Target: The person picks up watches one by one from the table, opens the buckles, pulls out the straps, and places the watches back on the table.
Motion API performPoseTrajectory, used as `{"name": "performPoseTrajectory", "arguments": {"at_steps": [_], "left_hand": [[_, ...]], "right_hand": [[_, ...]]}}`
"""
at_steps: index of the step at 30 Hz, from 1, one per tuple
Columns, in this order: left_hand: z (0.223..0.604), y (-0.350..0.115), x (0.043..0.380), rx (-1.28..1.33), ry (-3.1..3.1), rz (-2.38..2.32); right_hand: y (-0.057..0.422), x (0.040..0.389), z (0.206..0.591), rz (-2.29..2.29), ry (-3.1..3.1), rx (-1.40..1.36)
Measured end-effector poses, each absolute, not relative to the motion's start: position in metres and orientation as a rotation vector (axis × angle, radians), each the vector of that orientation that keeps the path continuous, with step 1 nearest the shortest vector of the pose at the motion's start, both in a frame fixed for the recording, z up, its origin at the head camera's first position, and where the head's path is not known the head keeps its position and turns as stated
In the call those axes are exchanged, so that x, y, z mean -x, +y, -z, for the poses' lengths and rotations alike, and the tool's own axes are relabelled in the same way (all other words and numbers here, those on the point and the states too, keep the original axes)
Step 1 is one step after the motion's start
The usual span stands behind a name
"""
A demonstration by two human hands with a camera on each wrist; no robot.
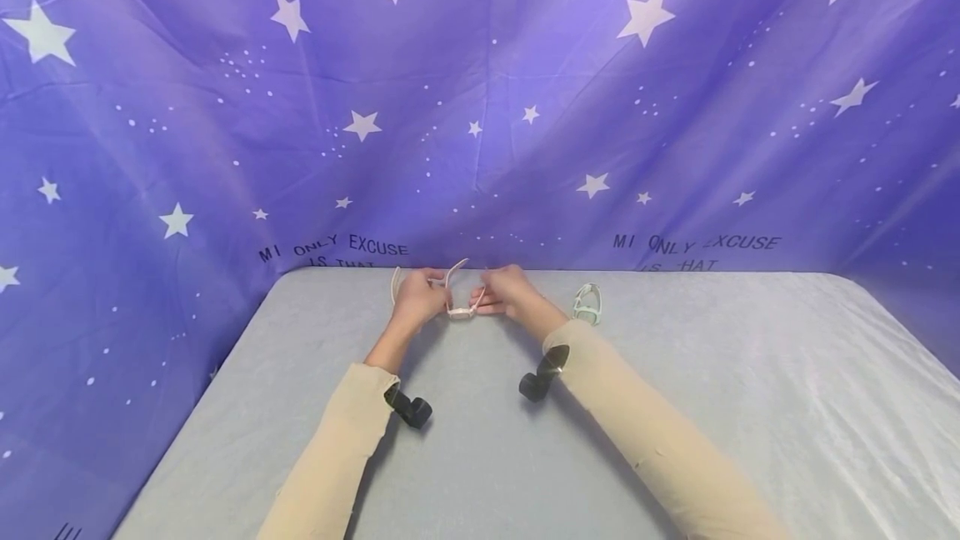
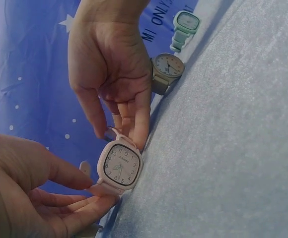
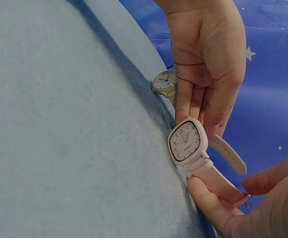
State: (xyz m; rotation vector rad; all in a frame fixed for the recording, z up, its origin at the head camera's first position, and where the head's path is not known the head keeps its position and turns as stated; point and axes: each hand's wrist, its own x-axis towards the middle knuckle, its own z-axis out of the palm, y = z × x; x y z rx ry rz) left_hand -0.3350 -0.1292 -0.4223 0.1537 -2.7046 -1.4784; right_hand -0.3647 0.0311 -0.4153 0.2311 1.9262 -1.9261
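Observation:
Both hands hold a pink wristwatch (image 1: 461,314) at the far side of the table. Its squarish face (image 2: 120,167) with dark numerals shows in both wrist views. My left hand (image 1: 422,298) pinches the holed strap side (image 3: 228,152) between thumb and fingers. Opposite it, my right hand (image 1: 510,292) pinches the buckle-end strap (image 3: 218,183). The strap is unfastened, its two ends rising apart above the face. Just left of my left hand stands a pale-strapped watch (image 1: 395,286), its round face (image 3: 165,82) visible in the right wrist view.
A mint green watch (image 1: 587,304) stands to the right of my right hand. In the left wrist view, a round khaki watch (image 2: 168,67) shows beyond the right hand. Grey cloth covers the table (image 1: 480,457); a purple starry curtain (image 1: 480,107) hangs along its back edge.

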Motion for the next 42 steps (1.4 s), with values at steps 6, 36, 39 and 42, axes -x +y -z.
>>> {"name": "performPoseTrajectory", "arguments": {"at_steps": [6, 36, 39, 42], "left_hand": [[0.422, -0.129, 0.333, -0.094, -2.719, 1.304], [0.424, -0.126, 0.331, -0.045, -2.736, 1.109], [0.425, -0.126, 0.331, -0.045, -2.739, 1.082], [0.424, -0.125, 0.330, -0.046, -2.742, 1.049]], "right_hand": [[0.034, 0.363, 0.415, 1.914, 1.963, -0.192], [0.026, 0.358, 0.418, 1.737, 2.210, -0.062], [0.024, 0.356, 0.417, 1.716, 2.228, -0.070], [0.023, 0.355, 0.416, 1.683, 2.265, -0.086]]}}
